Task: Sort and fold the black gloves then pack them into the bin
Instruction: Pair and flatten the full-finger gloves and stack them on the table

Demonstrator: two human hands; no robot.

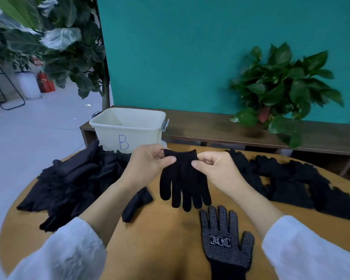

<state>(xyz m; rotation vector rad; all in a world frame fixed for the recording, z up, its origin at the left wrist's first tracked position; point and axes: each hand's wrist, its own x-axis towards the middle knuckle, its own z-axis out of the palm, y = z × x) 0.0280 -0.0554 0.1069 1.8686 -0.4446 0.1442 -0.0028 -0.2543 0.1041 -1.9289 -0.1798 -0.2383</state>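
Observation:
A black knit glove (183,182) hangs over the round wooden table (160,239) with its fingers pointing down toward me. My left hand (148,162) pinches the left corner of its cuff and my right hand (214,168) pinches the right corner. Flat on the table below lies a black glove with white grip dots (226,239) and a printed label, fingers pointing away from me. A heap of smooth black gloves (75,178) lies at the left, and a heap of knit black gloves (295,182) at the right. Behind the hands stands the empty white bin (127,128), marked "B".
A single dark glove (136,205) lies beside my left forearm. A low wooden shelf (220,130) runs behind the table and carries a leafy potted plant (281,87) before a teal wall. Tall plants (55,41) and a white floor fill the left side.

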